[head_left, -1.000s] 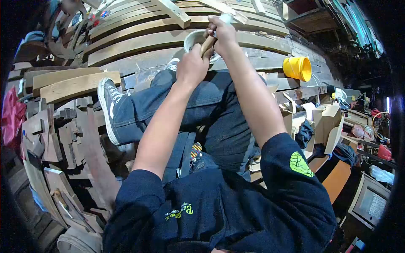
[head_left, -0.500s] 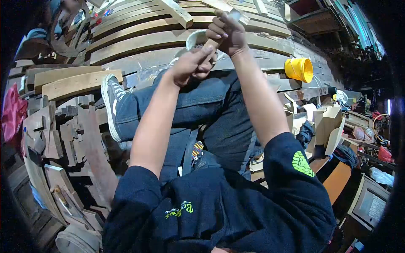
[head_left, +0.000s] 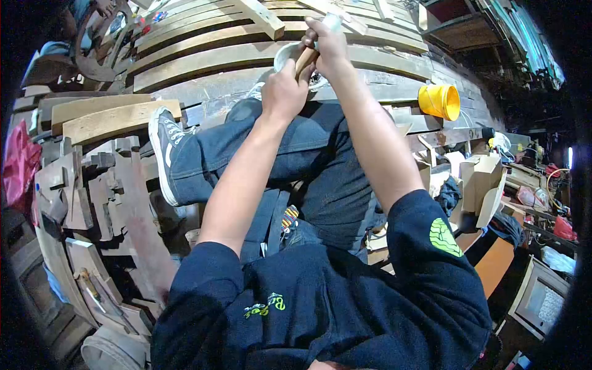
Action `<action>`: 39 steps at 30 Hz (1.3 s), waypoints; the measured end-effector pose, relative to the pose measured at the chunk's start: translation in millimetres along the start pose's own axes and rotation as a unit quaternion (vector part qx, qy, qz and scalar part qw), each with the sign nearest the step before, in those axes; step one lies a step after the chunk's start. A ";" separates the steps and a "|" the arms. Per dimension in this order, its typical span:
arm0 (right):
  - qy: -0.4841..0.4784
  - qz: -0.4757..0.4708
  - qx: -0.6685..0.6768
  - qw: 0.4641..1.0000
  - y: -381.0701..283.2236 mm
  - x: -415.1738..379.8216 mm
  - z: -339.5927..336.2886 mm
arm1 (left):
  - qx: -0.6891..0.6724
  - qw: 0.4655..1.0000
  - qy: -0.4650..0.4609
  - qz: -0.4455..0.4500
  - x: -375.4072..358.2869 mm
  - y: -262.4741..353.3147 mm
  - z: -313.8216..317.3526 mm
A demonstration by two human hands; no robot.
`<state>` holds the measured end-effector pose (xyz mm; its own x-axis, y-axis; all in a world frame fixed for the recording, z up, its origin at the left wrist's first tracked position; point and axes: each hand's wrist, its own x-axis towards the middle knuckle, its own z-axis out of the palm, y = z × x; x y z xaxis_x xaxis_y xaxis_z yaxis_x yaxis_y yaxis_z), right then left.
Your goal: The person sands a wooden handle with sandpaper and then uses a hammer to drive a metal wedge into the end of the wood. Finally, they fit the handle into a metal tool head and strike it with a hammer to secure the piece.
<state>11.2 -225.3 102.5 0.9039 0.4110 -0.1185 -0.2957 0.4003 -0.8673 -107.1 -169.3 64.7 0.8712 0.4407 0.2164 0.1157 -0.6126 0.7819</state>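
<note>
My left hand (head_left: 285, 94) is closed around the lower part of a wooden stick (head_left: 304, 61), above my bent knee. My right hand (head_left: 330, 47) grips the same stick higher up, fingers curled round it. A pale, brightly lit piece (head_left: 333, 23) shows just beyond the right hand; I cannot tell whether it is the stick's end. Behind the hands stands a white bucket (head_left: 283, 55), partly covered by them.
Slatted wooden planks (head_left: 203, 75) spread out ahead. A yellow bucket (head_left: 439, 102) lies tipped at the right. Stacked wood offcuts (head_left: 123, 191) fill the left side, and an open cardboard box (head_left: 480, 185) sits at the right. Another person's foot (head_left: 106, 7) shows at the upper left.
My left hand has moved up and right along the stick and turned so its back shows. My right hand has shifted slightly left, still on the stick.
</note>
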 end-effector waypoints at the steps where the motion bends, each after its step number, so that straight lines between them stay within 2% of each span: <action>1: 0.054 -0.008 -0.024 0.998 -4.3 -3.9 4.8 | 0.021 1.000 -0.004 -0.007 1.7 2.4 0.8; 2: 0.005 0.034 0.054 0.998 -7.5 -3.9 -1.4 | -0.170 0.975 -0.117 -0.080 6.2 0.3 0.5; 3: -0.106 0.081 0.108 0.985 -7.8 1.8 -14.6 | -0.351 0.897 -0.223 -0.149 9.6 -5.0 -1.4; 4: -0.216 0.073 0.158 0.961 -15.7 -5.3 -16.3 | -0.575 0.672 -0.397 -0.245 13.5 -4.2 -33.3; 5: -0.321 0.065 0.205 0.922 -22.1 -12.3 -17.0 | -0.657 0.554 -0.445 -0.252 10.3 -1.7 -47.6; 6: -0.368 0.066 0.219 0.901 -25.9 -13.5 -13.7 | -0.613 0.645 -0.382 -0.250 6.3 3.2 -44.1; 7: -0.298 0.099 0.191 0.930 -28.1 -8.3 -9.8 | -0.560 0.727 -0.313 -0.245 4.0 10.3 -36.3; 8: -0.191 0.079 0.107 0.973 -18.4 -4.4 -3.8 | -0.399 0.889 -0.164 -0.154 1.9 3.6 -8.7; 9: -0.077 0.056 0.020 0.995 -5.7 -0.4 0.0 | -0.087 0.996 0.011 0.023 2.2 -14.4 6.8; 11: -0.005 -0.001 -0.013 1.000 -4.7 -5.2 3.5 | -0.043 0.998 0.013 0.040 4.6 -12.1 11.2; 12: -0.056 0.031 0.030 0.998 -9.2 -3.7 -1.6 | -0.258 0.951 -0.144 -0.091 10.2 -6.0 3.7; 13: -0.105 0.065 0.074 0.990 -13.6 -4.3 -8.3 | -0.448 0.818 -0.289 -0.214 15.3 -0.1 -10.2; 14: -0.204 0.061 0.150 0.965 -16.9 -8.2 -12.5 | -0.638 0.569 -0.467 -0.227 20.2 -10.7 -37.4; 15: -0.301 0.056 0.224 0.925 -18.9 -10.4 -15.9 | -0.626 0.612 -0.433 -0.216 12.7 -1.2 -45.4; 17: -0.298 0.088 0.234 0.921 -19.3 -1.1 -14.7 | -0.597 0.685 -0.354 -0.220 5.5 6.5 -36.3; 18: -0.178 0.085 0.127 0.972 -15.2 0.1 -5.4 | -0.421 0.877 -0.203 -0.108 4.4 -0.2 -16.9; 19: -0.051 0.079 0.015 0.995 -8.7 1.1 4.2 | -0.201 0.979 -0.035 0.016 3.5 -0.3 -6.0; 20: -0.023 0.006 -0.027 0.999 2.1 4.3 0.8 | -0.044 0.999 -0.001 0.003 0.6 -5.1 -0.7; 21: 0.012 -0.015 -0.011 1.000 3.8 2.9 2.4 | -0.044 0.999 -0.003 0.002 0.4 -5.2 2.4; 23: -0.090 0.061 0.042 0.993 -2.2 4.9 -7.8 | -0.212 0.974 -0.086 0.002 5.0 -6.7 5.3; 24: -0.234 0.128 0.183 0.946 -11.7 1.6 -18.0 | -0.493 0.788 -0.279 -0.241 6.6 4.4 -18.0; 25: -0.270 0.109 0.271 0.917 -18.0 -13.8 -13.4 | -0.670 0.524 -0.477 -0.220 11.6 -7.5 -39.8; 27: -0.322 0.085 0.290 0.897 -19.2 -18.5 -9.6 | -0.643 0.609 -0.418 -0.201 5.7 1.3 -44.8; 28: -0.230 0.101 0.201 0.947 -13.7 -2.9 -9.1 | -0.555 0.747 -0.307 -0.198 5.8 4.1 -29.3; 29: -0.131 0.115 0.112 0.978 -5.1 10.3 -8.0 | -0.443 0.856 -0.186 -0.191 3.8 3.0 -11.3; 30: -0.039 0.047 0.009 0.998 2.9 8.9 -0.8 | -0.119 0.993 -0.017 -0.004 1.5 0.7 -8.3; 31: -0.009 -0.003 -0.029 1.000 8.0 7.8 0.8 | 0.006 1.000 -0.005 -0.005 0.3 1.2 -6.2; 33: -0.044 0.025 0.022 0.998 -0.3 6.1 -2.3 | -0.069 0.997 -0.027 0.026 5.1 -8.3 4.3; 34: -0.120 0.108 0.086 0.983 -4.2 9.0 -12.8 | -0.328 0.909 -0.211 -0.150 7.6 -0.2 -7.0; 35: -0.264 0.163 0.244 0.919 -7.8 6.7 -26.8 | -0.573 0.661 -0.432 -0.220 13.6 -11.4 -35.2; 37: -0.355 0.079 0.291 0.885 -12.7 -11.2 -18.8 | -0.604 0.669 -0.375 -0.216 5.1 3.2 -44.9; 38: -0.290 0.093 0.250 0.919 -18.8 -6.5 -15.1 | -0.615 0.656 -0.390 -0.200 6.9 -0.7 -38.1; 39: -0.208 0.119 0.191 0.952 -9.5 10.6 -14.5 | -0.508 0.802 -0.242 -0.199 5.1 6.5 -18.9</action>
<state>28.1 -236.7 102.4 0.6204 0.7840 -0.0200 -0.6401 0.4915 -0.5906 -110.9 -158.6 81.9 0.9732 0.0112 -0.2295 0.1971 0.4725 0.8590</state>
